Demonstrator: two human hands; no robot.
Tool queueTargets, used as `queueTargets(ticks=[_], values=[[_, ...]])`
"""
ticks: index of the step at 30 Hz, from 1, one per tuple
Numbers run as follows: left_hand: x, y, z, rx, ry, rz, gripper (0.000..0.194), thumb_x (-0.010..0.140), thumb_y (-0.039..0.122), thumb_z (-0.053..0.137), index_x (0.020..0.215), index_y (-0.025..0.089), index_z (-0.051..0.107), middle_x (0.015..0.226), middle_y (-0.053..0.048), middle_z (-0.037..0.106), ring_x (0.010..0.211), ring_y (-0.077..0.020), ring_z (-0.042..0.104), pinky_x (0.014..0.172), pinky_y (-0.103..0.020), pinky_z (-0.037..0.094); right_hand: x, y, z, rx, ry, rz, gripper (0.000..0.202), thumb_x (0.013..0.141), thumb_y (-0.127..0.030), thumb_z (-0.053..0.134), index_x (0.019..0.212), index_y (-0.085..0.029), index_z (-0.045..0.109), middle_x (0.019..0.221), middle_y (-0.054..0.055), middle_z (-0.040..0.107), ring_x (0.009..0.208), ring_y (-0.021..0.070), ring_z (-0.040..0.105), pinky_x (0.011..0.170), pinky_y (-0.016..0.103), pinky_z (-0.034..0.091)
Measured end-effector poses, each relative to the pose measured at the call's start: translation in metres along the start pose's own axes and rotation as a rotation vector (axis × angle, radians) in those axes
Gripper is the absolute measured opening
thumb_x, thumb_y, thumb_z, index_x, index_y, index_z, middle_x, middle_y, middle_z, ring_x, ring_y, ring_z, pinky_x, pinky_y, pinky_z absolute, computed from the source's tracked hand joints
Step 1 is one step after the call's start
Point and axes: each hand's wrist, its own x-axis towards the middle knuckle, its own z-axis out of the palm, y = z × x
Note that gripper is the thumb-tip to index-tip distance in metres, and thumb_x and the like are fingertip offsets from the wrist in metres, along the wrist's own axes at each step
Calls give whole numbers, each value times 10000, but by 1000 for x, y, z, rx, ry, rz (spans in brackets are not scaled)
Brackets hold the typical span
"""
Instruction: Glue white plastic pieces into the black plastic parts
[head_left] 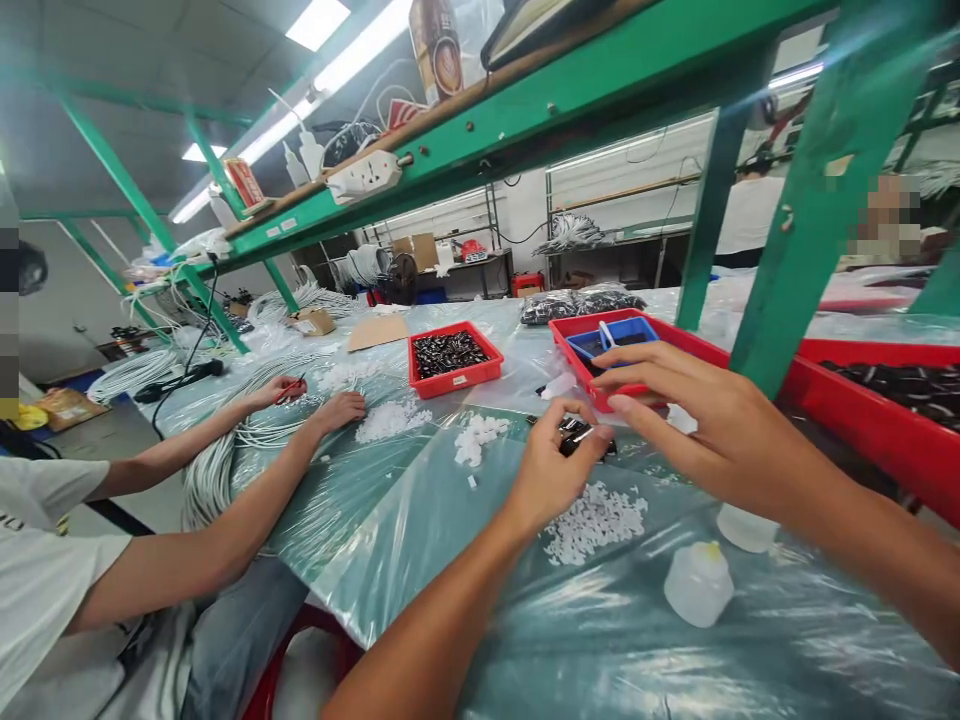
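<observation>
My left hand is pinched closed, thumb against fingertips, above the sheeted table. A small pale bit shows at its fingertips, too little to name. Behind those fingers lie shiny black parts, partly covered by the hand. Just below is a spread heap of small white plastic pieces. My right hand hovers to the right, fingers stretched and apart, with nothing visible between them. Its fingertips overlap the view of a blue divided tray, which sits in a red bin. A smaller white heap lies left of my left hand.
A red tray of black parts stands mid-table. At left, a co-worker's hands work beside another white pile and cable bundles. Translucent bottle-like containers stand at right. A green post and shelf beam frame the bench.
</observation>
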Motion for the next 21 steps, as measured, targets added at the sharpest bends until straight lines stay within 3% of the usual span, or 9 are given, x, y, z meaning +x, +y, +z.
queueTargets(ticks=[10,16,21], values=[[0,7,-2,136,-58,97,310,920,485,635,920,214,487,647,71,449,522,-82,384,534,-214,299,-2,6,2,-58,16,-30,206,1018,-286,496,1100,-190,659,1225,107,657,1070,254,681,836,387,570],[-3,2,2,42,-7,79,337,919,490,650,961,230,439,598,107,394,470,-62,315,493,-191,249,-4,8,2,67,-198,58,199,981,-213,498,1077,-178,669,1075,75,705,944,192,687,796,308,547],[-7,0,4,24,-14,69,334,929,429,656,1024,246,393,619,117,416,464,-54,307,487,-179,257,-4,9,-2,213,-298,226,179,971,-269,546,986,-189,705,939,32,723,812,157,679,706,261,510]])
